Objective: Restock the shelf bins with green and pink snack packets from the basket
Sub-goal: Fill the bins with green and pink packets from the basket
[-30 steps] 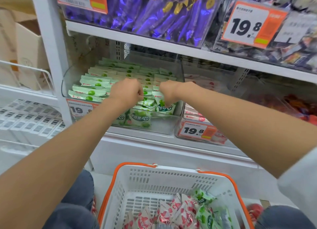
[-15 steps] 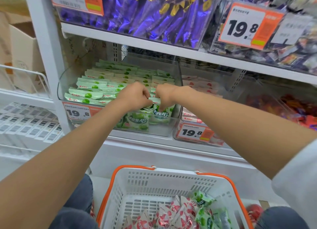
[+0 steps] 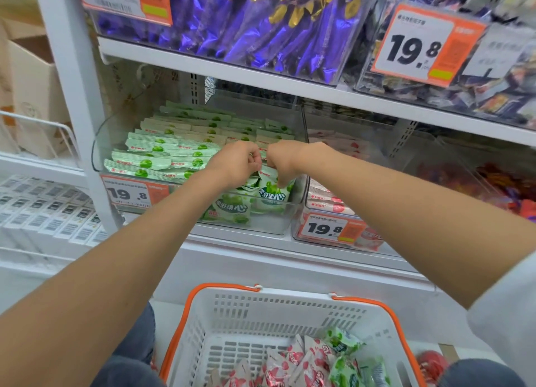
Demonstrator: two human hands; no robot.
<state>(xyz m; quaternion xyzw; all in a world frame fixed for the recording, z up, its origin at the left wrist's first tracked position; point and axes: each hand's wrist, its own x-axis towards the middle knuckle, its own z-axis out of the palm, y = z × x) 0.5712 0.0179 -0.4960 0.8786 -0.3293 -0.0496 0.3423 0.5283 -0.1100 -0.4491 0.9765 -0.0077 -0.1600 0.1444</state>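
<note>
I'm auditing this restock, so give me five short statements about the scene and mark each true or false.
1. The left hand and right hand are both at the clear plastic bin of green snack packets. True.
2. The white plastic basket with orange handles is empty. False: it holds mixed packets, pink and green.
3. The orange-and-white price label on that bin reads 45.8. False: it reads 19.8.
4. Pink snack packets fill the neighbouring bin on the right. True.
5. Purple foil packets sit on the shelf above. True.

White shelf (image 3: 240,243), clear bin (image 3: 269,227) of green packets (image 3: 150,163), second bin (image 3: 377,238) of pink packets (image 3: 330,203) alongside
</note>
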